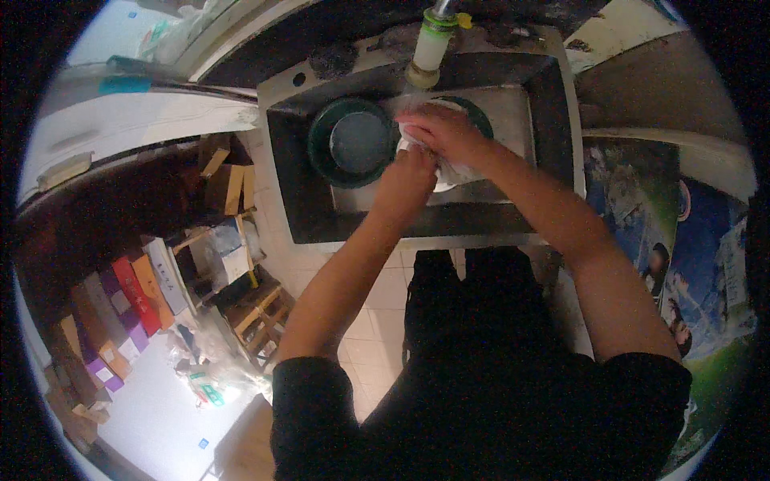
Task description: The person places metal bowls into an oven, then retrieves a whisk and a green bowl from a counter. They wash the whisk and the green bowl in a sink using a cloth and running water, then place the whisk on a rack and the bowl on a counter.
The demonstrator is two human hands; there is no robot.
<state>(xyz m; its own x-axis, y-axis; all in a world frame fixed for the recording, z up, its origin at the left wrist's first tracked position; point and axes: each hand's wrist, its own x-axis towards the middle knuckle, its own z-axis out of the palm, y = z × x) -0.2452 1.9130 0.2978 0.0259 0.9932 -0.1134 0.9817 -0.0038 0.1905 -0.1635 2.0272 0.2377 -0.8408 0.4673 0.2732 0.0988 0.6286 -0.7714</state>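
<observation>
Both my hands are together over the sink (553, 120), under the faucet's filter nozzle (432, 51). My right hand (448, 132) is closed around a bunched white cloth (410, 130), which partly shows between the fingers. My left hand (409, 180) grips the lower part of the same cloth. Spray seems to fall from the nozzle onto them. Below the hands a white rim (445, 187) peeks out, mostly hidden, so I cannot tell what it belongs to. A dark green basin (322, 147) with liquid in it sits to the left. Behind my right hand a second dark green rim (479, 117) shows.
A dark scouring pad or similar lump (332, 60) lies on the sink's back ledge. Left of the sink, cardboard pieces (234, 189), a wooden rack (258, 312) and several upright boxes (135, 294) stand low down. Printed sheets (704, 252) cover the right side.
</observation>
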